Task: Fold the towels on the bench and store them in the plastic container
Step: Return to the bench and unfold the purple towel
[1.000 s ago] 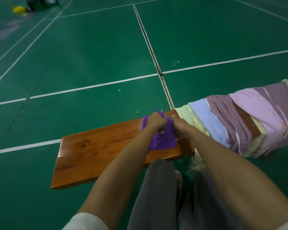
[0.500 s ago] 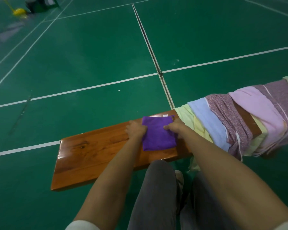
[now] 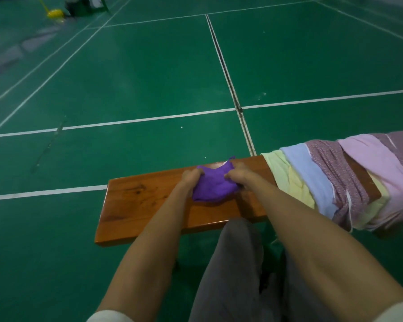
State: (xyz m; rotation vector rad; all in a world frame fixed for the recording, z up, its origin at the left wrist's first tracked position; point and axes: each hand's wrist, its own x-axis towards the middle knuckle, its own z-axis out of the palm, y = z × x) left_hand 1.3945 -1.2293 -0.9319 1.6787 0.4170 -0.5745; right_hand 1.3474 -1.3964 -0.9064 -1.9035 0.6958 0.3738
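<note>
A small purple towel [image 3: 215,187] lies folded on the wooden bench [image 3: 144,205], its far edge lifted and bunched. My left hand [image 3: 190,178] grips its left side with curled fingers. My right hand [image 3: 239,176] pinches its right side. Both hands squeeze the cloth inward. Several unfolded towels hang across the bench to the right: a yellow towel [image 3: 286,180], a light blue towel [image 3: 312,180], a patterned mauve towel [image 3: 337,180] and a pink towel [image 3: 377,168]. No plastic container is in view.
The bench stands on a green court floor [image 3: 149,77] with white lines. My grey-trousered legs [image 3: 233,270] are below the bench's near edge. A yellow object [image 3: 54,13] and dark gear lie far off at the top left.
Half a second ago the purple towel lay flat with my hands at its sides. Now both hands have closed on it and its far edge has risen and bunched.
</note>
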